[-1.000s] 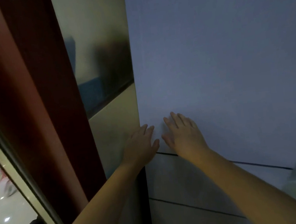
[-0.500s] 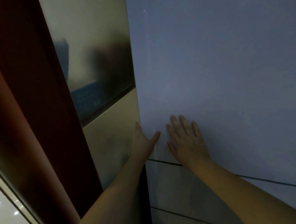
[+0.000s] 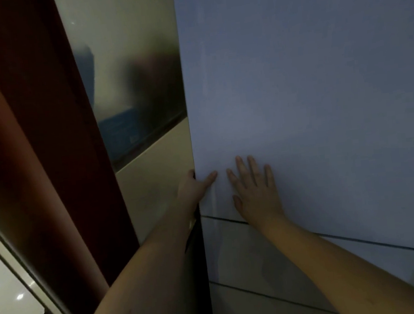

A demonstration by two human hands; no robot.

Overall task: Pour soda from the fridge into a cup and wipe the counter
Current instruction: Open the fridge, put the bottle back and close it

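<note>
Two bare forearms enter from the bottom edge and reach up to the fridge front. The right hand [image 3: 254,192] lies flat on the pale upper door [image 3: 309,95], palm down, fingers straight and slightly spread, thumb out to the left; it holds nothing, and its heel sits just above the dark seam [image 3: 350,240] that parts the upper door from the drawer front [image 3: 276,264] below. The left hand [image 3: 195,187] is at the door's left edge: the thumb lies across the door face, pointing toward the right hand, while the fingers curl around the edge and pass out of sight behind it, so the hand grips that edge. The door appears closed or nearly so; a gap cannot be judged. A second seam runs lower across the drawer fronts. Left of the fridge stands a glossy beige panel [image 3: 153,188] carrying dim reflections, and beyond that a dark red-brown upright [image 3: 34,149]. At far lower left a bright floor [image 3: 4,306] shows light spots. Soda and cup are not visible.
</note>
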